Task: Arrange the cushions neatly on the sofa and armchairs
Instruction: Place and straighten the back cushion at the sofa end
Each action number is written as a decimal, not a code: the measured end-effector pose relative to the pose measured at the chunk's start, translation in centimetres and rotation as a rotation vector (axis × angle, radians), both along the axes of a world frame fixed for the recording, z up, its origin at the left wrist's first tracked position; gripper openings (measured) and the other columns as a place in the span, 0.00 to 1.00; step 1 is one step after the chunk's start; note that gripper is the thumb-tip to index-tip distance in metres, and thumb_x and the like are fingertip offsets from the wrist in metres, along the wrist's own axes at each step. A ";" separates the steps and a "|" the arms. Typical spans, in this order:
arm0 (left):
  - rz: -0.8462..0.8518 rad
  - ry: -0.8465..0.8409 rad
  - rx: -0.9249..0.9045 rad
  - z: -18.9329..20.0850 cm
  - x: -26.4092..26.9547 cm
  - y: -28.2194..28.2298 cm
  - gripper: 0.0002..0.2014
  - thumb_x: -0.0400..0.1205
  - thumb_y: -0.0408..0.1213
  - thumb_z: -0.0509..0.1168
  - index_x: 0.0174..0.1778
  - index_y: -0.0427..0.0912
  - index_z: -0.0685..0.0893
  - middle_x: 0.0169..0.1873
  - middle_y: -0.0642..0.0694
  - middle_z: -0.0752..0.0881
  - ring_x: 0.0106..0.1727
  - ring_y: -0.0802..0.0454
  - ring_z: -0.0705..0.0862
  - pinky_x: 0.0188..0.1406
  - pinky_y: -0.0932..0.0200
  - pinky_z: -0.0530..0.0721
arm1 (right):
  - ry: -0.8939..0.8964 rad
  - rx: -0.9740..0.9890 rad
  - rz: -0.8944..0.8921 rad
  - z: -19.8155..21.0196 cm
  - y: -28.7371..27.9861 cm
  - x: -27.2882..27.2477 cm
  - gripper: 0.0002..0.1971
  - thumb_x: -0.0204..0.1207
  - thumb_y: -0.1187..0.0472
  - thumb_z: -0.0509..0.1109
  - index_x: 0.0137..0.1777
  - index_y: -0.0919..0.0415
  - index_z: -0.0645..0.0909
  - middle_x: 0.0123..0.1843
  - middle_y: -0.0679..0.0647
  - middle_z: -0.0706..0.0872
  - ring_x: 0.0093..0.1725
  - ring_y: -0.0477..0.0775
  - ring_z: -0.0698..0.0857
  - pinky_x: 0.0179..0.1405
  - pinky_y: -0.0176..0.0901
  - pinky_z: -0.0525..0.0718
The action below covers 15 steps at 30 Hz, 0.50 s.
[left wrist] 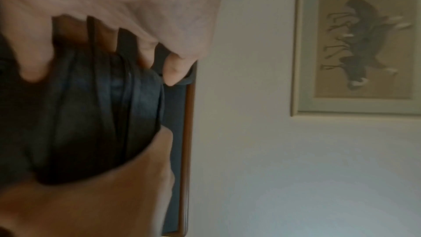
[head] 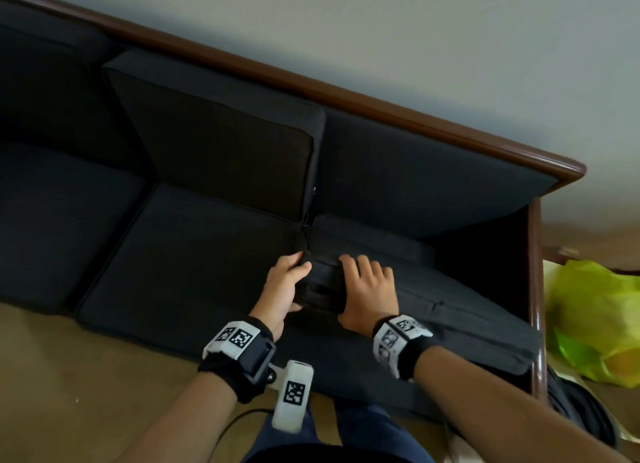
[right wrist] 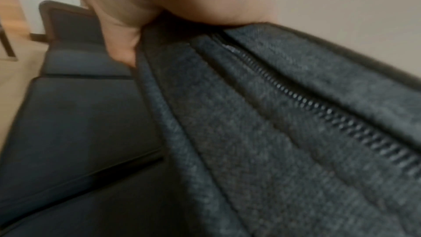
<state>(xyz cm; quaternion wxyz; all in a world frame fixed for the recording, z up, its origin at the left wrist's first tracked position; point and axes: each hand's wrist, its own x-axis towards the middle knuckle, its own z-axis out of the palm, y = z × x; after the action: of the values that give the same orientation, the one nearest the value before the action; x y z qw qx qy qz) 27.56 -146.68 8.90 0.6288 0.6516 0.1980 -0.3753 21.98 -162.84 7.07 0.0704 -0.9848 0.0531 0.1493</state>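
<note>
Against the pale wall stood the dark sofa [head: 433, 171], where I had my left hand [head: 282, 289] and right hand [head: 369, 296] both gripping the loose cushion [head: 460, 310] lying on its right seat.

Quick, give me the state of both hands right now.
Left hand: grips the corner of the dark grey fabric cushion.
Right hand: fingers curled over the same cushion's edge, holding it.
</note>
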 end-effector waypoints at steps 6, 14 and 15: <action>-0.445 -0.369 -0.035 4.4 3.8 1.4 0.26 0.76 0.50 0.72 0.69 0.68 0.71 0.71 0.57 0.73 0.73 0.55 0.73 0.74 0.47 0.73 | -0.065 0.209 0.032 9.2 -7.8 2.9 0.45 0.52 0.43 0.83 0.70 0.52 0.70 0.60 0.48 0.82 0.51 0.50 0.81 0.53 0.44 0.76; -0.754 -1.191 0.402 9.2 7.7 -0.6 0.58 0.54 0.70 0.75 0.81 0.68 0.57 0.83 0.62 0.57 0.85 0.51 0.56 0.81 0.33 0.58 | -0.500 0.691 -0.055 16.6 -15.7 -3.3 0.48 0.45 0.62 0.91 0.65 0.51 0.69 0.57 0.35 0.84 0.57 0.36 0.85 0.53 0.27 0.80; -0.711 -1.297 0.432 9.9 7.4 -1.2 0.56 0.56 0.71 0.73 0.81 0.61 0.63 0.82 0.59 0.62 0.84 0.51 0.61 0.80 0.37 0.60 | -0.507 0.733 -0.081 16.2 -16.6 -4.1 0.48 0.46 0.64 0.91 0.66 0.53 0.69 0.60 0.36 0.83 0.59 0.36 0.84 0.55 0.28 0.81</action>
<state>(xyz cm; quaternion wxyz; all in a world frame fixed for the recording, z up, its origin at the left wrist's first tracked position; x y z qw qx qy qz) 34.97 -147.87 18.77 0.3195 0.8741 -0.3623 -0.0508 17.88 -179.46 23.31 0.4313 -0.8975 0.0165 -0.0909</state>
